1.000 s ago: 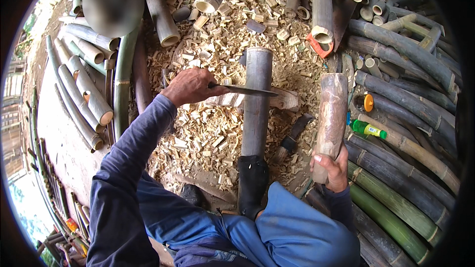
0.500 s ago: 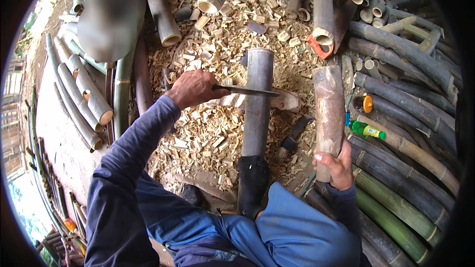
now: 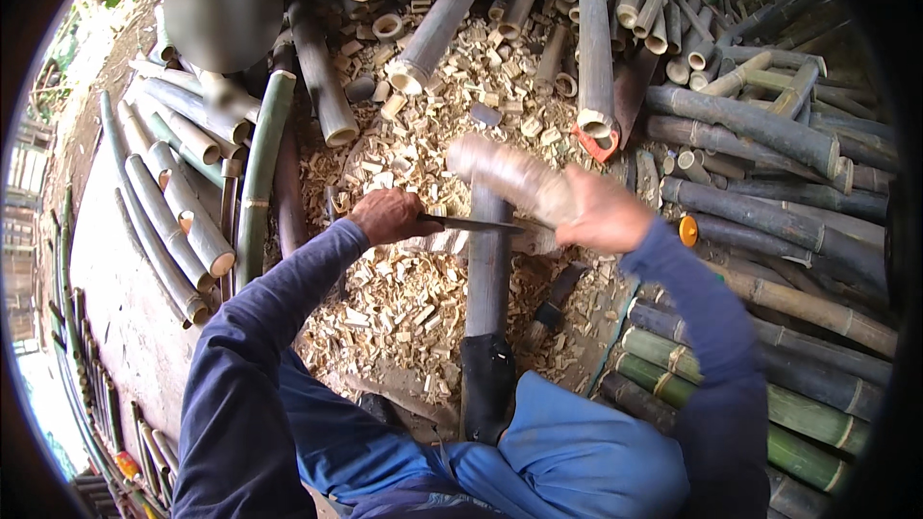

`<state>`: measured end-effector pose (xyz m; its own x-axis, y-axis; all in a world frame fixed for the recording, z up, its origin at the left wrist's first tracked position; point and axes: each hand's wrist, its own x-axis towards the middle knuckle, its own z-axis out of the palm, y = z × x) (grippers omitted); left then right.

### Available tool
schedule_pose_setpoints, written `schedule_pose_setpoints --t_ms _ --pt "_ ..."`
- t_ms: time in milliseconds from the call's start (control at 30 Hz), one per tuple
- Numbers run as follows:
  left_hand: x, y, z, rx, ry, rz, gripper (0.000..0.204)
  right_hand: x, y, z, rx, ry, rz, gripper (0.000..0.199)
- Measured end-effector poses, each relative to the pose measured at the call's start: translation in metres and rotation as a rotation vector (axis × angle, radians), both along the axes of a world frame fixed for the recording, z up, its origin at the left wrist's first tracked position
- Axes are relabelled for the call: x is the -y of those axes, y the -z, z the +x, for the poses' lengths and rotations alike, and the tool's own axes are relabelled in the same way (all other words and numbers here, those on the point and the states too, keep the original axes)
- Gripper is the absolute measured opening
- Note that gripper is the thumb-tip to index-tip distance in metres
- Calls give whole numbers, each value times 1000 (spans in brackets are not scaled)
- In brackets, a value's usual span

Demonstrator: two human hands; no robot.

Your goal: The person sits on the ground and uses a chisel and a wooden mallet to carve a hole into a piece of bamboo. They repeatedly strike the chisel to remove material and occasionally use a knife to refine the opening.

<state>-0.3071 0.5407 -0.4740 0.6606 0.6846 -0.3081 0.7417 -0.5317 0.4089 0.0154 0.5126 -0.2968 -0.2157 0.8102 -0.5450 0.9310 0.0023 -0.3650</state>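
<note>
My left hand (image 3: 387, 215) is closed round the handle of a knife (image 3: 476, 224), whose dark blade lies crosswise over a grey bamboo pole (image 3: 487, 293). My right hand (image 3: 604, 211), smeared by motion, grips a thick wooden club (image 3: 510, 173). The club is up over the pole and blade, hiding part of the pole's far end. Beneath the pole, a pale wooden block (image 3: 437, 243) lies crosswise among the chips. A black-covered foot (image 3: 488, 380) rests on the pole's near end.
Wood chips (image 3: 385, 327) cover the ground. Stacked bamboo poles (image 3: 750, 356) line the right; more bamboo (image 3: 197, 221) lies at left and beyond. An orange saw handle (image 3: 596, 142) sits beyond the block. A dark tool (image 3: 553, 308) lies right of the pole.
My right hand has swung the club from the right side, up and leftward over the bamboo. The knife stays across the pole in my left hand. The view has shifted slightly.
</note>
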Motion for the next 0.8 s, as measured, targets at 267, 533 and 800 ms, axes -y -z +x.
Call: schedule_pose_setpoints --t_ms 267,533,800 --pt "-4 0 -6 54 15 83 64 11 -23 -9 -780 421 936 67" --pt "-2 12 -17 57 38 20 73 -12 -42 23 -230 110 205 83" --pt "-27 -11 13 73 29 -110 71 28 30 14 -674 550 916 52"
